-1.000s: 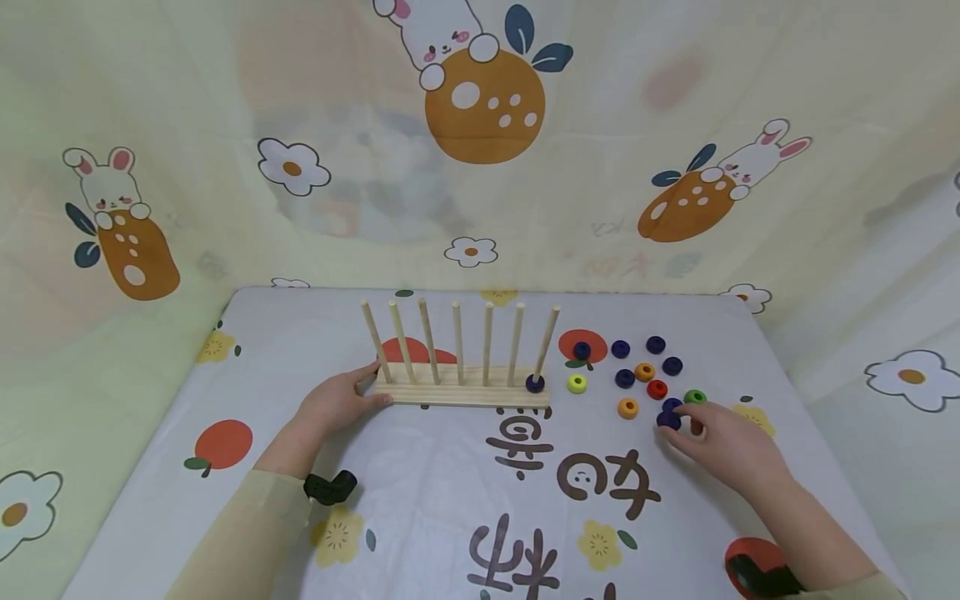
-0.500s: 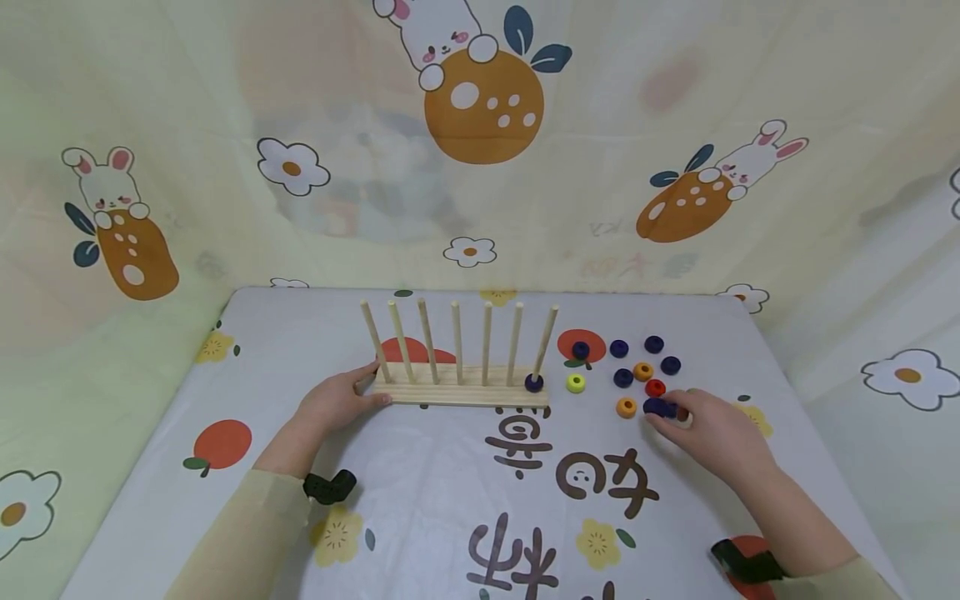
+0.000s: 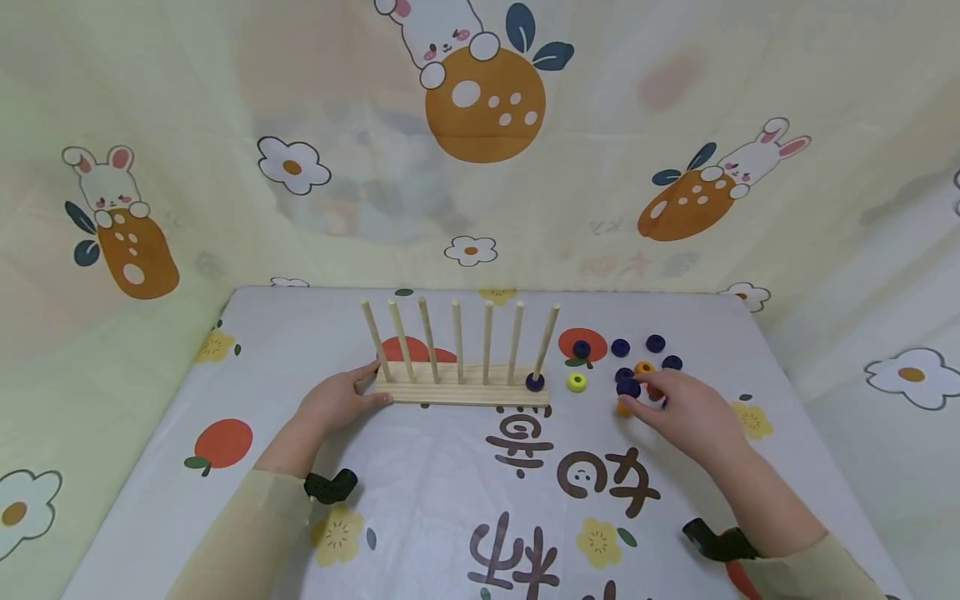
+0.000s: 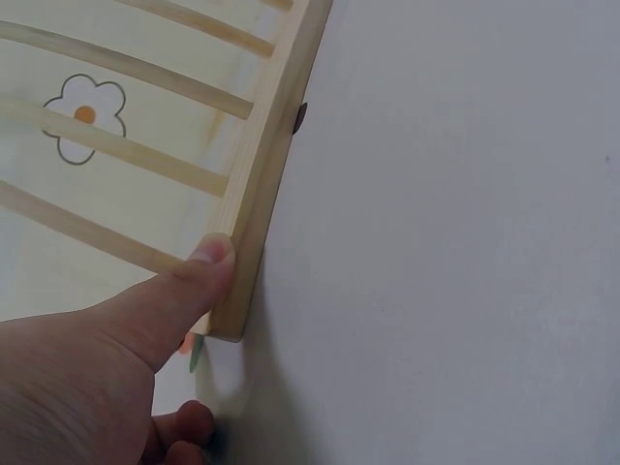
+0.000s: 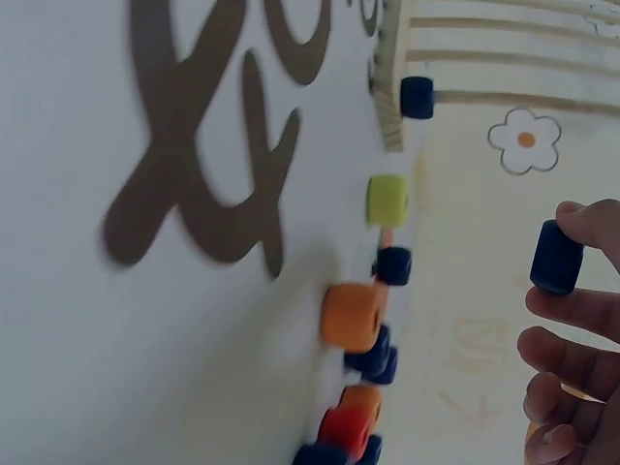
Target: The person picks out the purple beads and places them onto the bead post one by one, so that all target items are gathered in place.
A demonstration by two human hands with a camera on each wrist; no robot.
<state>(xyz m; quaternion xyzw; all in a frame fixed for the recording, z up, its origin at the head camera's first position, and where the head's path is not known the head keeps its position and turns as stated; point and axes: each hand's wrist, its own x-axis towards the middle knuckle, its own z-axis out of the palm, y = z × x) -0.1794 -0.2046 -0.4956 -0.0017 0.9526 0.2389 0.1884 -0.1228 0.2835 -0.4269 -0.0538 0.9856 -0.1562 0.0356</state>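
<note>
A wooden peg rack (image 3: 461,397) with a row of upright pegs stands on the table, and one dark blue bead (image 3: 535,382) sits at the foot of its rightmost peg. My left hand (image 3: 336,406) grips the rack's left end; in the left wrist view the thumb (image 4: 208,257) presses on the base beside the end peg. Between thumb and forefinger my right hand (image 3: 697,421) pinches another dark blue bead (image 5: 556,258), raised above the tabletop. The other fingers of that hand are loosely curled. Part of the bead group is hidden behind it.
Loose beads lie right of the rack: a yellow-green bead (image 3: 576,382), an orange bead (image 5: 351,317), a red bead (image 5: 344,431) and several dark blue ones, including a far blue bead (image 3: 656,343). A printed cloth (image 3: 420,492) covers the table; a patterned curtain (image 3: 360,233) hangs behind.
My right hand has lifted a dark blue bead from the near right of the group and carried it left, toward the rack. My left hand stays on the rack's end.
</note>
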